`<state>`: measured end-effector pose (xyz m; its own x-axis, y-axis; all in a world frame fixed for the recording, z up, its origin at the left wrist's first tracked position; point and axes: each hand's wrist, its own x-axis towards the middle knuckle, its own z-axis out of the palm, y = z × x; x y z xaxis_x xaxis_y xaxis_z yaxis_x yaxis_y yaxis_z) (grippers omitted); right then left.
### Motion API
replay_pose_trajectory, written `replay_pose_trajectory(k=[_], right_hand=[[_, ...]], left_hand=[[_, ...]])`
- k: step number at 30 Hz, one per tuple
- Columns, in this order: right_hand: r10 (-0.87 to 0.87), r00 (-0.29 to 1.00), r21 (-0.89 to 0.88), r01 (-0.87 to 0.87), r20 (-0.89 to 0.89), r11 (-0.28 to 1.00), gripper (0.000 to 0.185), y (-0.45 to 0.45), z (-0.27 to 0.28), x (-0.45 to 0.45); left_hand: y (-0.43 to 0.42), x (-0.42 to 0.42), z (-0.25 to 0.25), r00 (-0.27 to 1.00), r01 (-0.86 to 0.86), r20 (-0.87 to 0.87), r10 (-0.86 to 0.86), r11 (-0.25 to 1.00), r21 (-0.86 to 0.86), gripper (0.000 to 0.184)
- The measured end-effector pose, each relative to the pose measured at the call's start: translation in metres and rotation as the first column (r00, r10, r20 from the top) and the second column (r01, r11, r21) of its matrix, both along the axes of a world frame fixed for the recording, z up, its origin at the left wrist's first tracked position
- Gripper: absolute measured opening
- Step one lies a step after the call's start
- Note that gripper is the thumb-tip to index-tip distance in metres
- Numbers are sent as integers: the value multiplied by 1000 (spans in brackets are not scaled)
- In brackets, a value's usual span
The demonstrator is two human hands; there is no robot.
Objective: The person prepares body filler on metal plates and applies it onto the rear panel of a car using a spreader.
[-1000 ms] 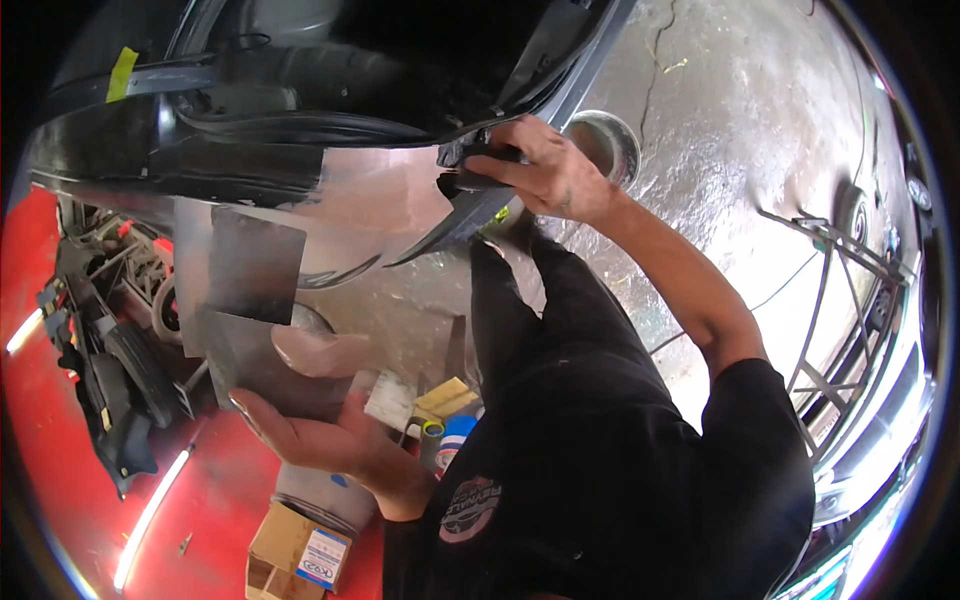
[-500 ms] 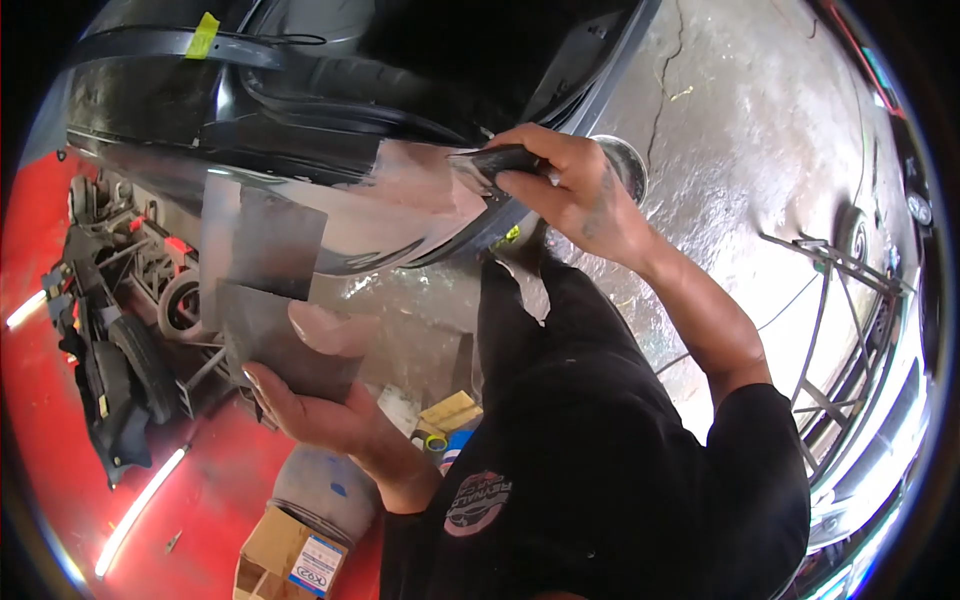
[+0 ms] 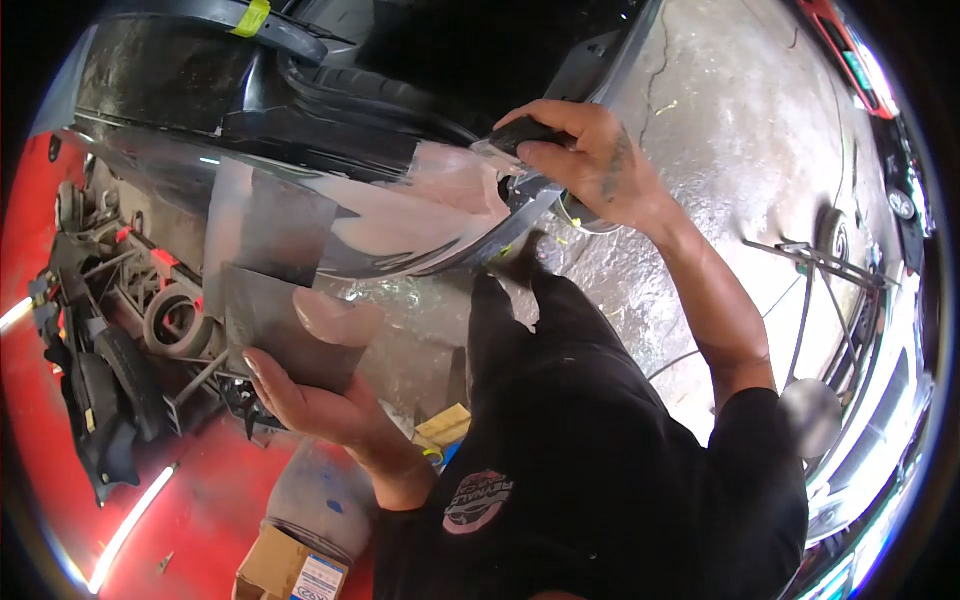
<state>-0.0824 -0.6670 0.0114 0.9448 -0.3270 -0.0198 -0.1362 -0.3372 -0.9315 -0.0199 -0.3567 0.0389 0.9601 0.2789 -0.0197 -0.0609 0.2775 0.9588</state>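
Note:
My left hand (image 3: 325, 400) grips a dark flat board (image 3: 290, 320) from below, with the thumb over its face. Its upper part looks like a second dark panel, with a pale pinkish strip (image 3: 228, 225) along the left side. My right hand (image 3: 595, 165) is closed around a small black spreader (image 3: 525, 132), whose edge carries pinkish paste. The spreader is at the right end of a pale pink filler patch (image 3: 455, 180) on the dark car body (image 3: 170, 90). Whether its edge touches the panel is unclear.
Yellow tape (image 3: 250, 18) marks the car's upper trim. A loose tire (image 3: 178, 320) and metal parts lie at left on the red floor. A cardboard box (image 3: 280, 565) and a grey bin (image 3: 325, 490) stand near my left side. A metal stand (image 3: 825, 262) is at right.
My right hand has lifted slightly up along the panel edge, and the spreader has tilted. The left hand and board stay nearly in place. The view has shifted a little.

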Motion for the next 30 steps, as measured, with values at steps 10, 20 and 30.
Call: replay_pose_trajectory(k=[10, 20, 30], right_hand=[[-201, 978, 80, 204, -55, 976, 24, 1, -40, -47], [-387, 918, 361, 333, 87, 871, 25, 47, -120, -58], [-305, 862, 174, 255, 405, 951, 25, 49, -124, -42]], left_hand=[[0, 21, 7, 997, 33, -66, -33, 999, -7, 54], [-33, 17, 28, 988, 145, 34, -151, 982, 120, 54], [-59, 0, 32, 960, 238, 91, -264, 944, 231, 55]])
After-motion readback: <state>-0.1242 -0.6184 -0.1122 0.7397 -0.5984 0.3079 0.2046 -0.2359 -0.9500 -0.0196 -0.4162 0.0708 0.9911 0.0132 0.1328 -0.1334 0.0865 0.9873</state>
